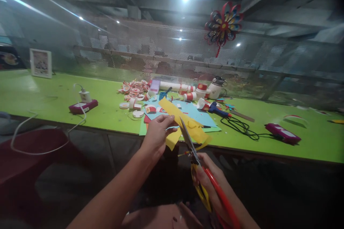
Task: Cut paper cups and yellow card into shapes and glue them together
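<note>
My left hand (pixel 158 130) pinches a strip of yellow paper (pixel 172 109) between thumb and fingers, above the front edge of the green table. My right hand (pixel 212 175) is closed around scissors (pixel 190 143) with red and yellow handles. The blades point up and away from me and lie against the yellow paper; whether they are cutting through it I cannot tell. More yellow paper (pixel 197 132) hangs to the right of the blades, its end curling. Beyond both hands, sheets of light blue paper (pixel 199 112) lie on the table.
On the green table (pixel 104 118) are a pile of paper cup pieces (pixel 134 89), red and white cups (pixel 201 89), a blue glue gun (pixel 217 109) with a black cord, and a kettle (pixel 215 87). Purple power strips lie left (pixel 83 106) and right (pixel 282 133). A red stool (pixel 32 157) stands left.
</note>
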Demonstrator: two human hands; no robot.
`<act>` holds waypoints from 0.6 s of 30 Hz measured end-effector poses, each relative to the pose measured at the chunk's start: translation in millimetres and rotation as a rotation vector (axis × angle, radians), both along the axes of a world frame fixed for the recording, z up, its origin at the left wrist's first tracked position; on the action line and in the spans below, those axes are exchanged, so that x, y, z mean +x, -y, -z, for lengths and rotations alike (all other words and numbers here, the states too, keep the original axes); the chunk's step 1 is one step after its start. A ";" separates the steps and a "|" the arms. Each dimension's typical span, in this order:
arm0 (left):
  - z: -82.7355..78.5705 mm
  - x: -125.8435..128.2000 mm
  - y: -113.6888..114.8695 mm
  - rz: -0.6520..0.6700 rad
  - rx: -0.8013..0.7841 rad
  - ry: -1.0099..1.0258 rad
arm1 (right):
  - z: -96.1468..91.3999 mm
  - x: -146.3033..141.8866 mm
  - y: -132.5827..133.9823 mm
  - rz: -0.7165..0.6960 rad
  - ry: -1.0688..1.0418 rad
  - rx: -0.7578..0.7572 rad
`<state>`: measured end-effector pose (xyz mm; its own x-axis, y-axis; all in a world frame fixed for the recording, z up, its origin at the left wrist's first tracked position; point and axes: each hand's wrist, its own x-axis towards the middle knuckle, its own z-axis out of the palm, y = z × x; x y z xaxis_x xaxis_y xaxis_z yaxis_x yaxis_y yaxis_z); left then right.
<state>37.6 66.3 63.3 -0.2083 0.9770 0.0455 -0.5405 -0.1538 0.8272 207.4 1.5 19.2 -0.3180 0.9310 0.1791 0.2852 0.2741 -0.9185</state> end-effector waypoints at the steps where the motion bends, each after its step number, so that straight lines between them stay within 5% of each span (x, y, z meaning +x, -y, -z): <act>1: 0.3 0.1 0.1 -0.001 -0.001 -0.001 | 0.3 -0.2 -0.2 0.001 -0.003 -0.013; 18: 1.6 1.0 1.2 0.002 -0.038 -0.028 | 0.6 1.5 3.1 -0.005 -0.004 -0.054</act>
<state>38.6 65.2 61.7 -0.2059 0.9785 0.0143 -0.5176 -0.1213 0.8470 208.9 -1.6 18.6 -0.3224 0.9376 0.1303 0.2802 0.2260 -0.9330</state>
